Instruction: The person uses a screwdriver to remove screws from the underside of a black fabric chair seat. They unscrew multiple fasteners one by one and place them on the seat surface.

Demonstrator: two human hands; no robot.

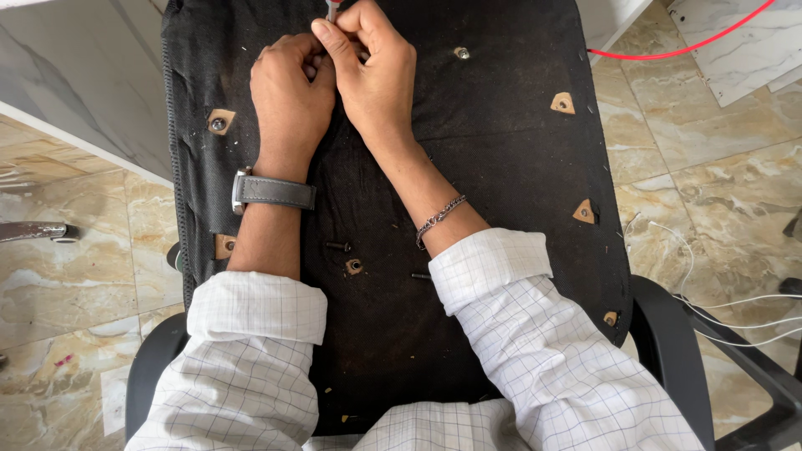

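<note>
Head view: left hand (288, 88) and right hand (376, 75) pressed together at top of upturned chair seat underside (501, 167). Right fingers curled tight around tool handle (333, 8), red-and-grey, mostly cut off by frame edge. Left fingers bunched closed at same spot; what they pinch is hidden. Loose black screw (337, 246) lies on fabric between forearms. Watch (271, 191) on left wrist, bracelet (439, 215) on right.

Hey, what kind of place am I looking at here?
Probably an indoor room used as a makeshift repair spot: an upturned chair seat with loose bolts, marble-look floor tiles, and stray cables.
</note>
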